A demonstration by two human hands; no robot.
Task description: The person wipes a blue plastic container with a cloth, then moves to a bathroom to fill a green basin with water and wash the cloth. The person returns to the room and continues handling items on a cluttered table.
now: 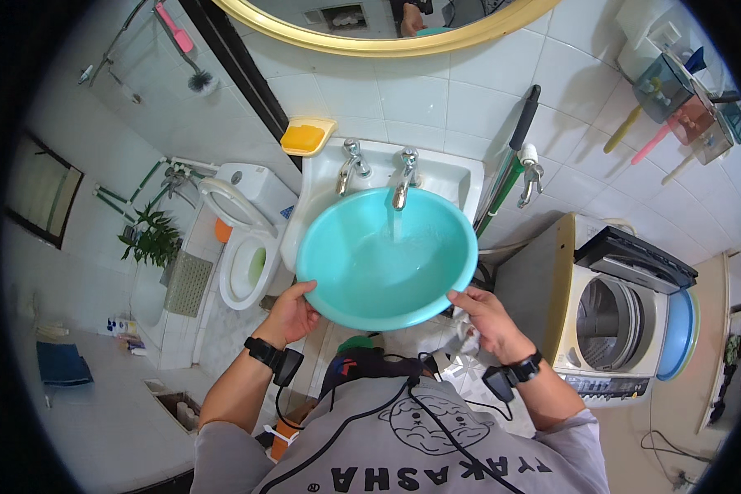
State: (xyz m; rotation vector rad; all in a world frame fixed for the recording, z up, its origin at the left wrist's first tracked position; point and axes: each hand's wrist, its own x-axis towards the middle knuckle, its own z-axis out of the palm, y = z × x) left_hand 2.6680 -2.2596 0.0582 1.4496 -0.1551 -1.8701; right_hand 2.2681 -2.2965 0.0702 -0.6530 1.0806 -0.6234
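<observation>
A wide turquoise plastic basin (346,272) rests over the white washbasin (472,179). My left hand (293,313) grips its near left rim, the thumb on top and the fingers underneath. At the near right rim, my right hand (489,320) holds on in the same way. Water (397,225) runs from the right chrome tap (402,176) into the basin and ripples where it lands. The left chrome tap (350,167) shows no flow. A whitish cloth (466,333) hangs partly hidden near my right hand.
Orange soap in a yellow dish (289,148) sits at the washbasin's back left corner. To the right are mop handles (519,133), a wall tap (531,179) and an open top-loading washing machine (565,346). A toilet (227,290) with raised lid stands left. A gold-framed mirror (407,48) hangs above.
</observation>
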